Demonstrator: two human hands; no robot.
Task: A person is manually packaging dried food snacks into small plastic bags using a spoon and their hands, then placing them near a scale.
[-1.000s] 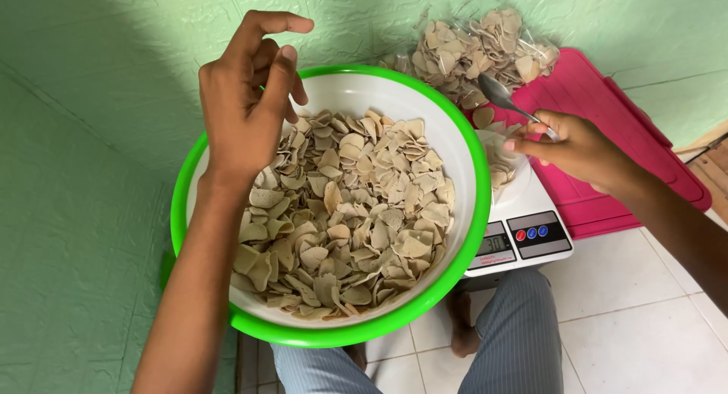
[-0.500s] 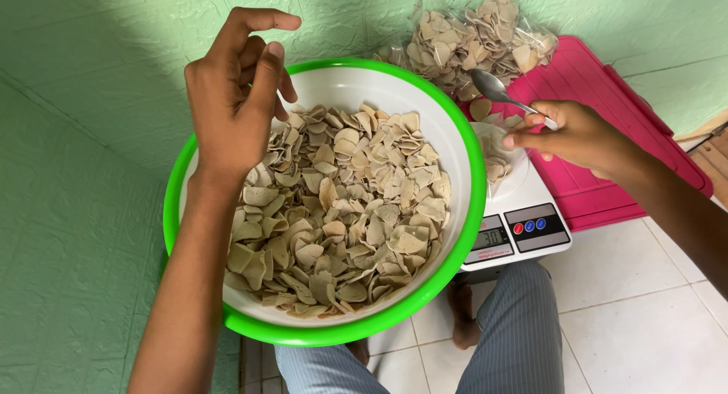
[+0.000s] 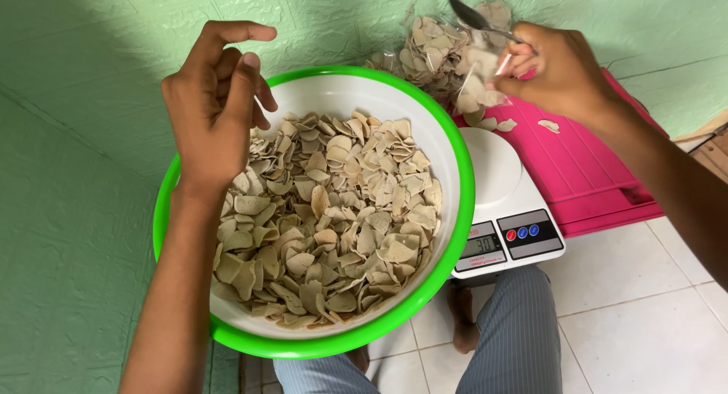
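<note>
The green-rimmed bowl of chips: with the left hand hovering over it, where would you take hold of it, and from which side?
Probably the green rim on the near-right side, beside the scale. The rim of the bowl rolls outward, giving fingers a lip, and that arc is bare. The left hand hangs over the far-left edge, and chips fill the inside.

A green-rimmed bowl [image 3: 455, 159] of pale crackers [image 3: 334, 219] was seen beneath the left hand [image 3: 212, 113], its fingers [image 3: 227, 34] loosely curled; a spoon [image 3: 474, 18] and a clear bag of crackers [image 3: 478, 79] were gripped by the right hand [image 3: 557, 72] above a pink lid [image 3: 599, 166], beside a white scale [image 3: 500, 212]
</note>
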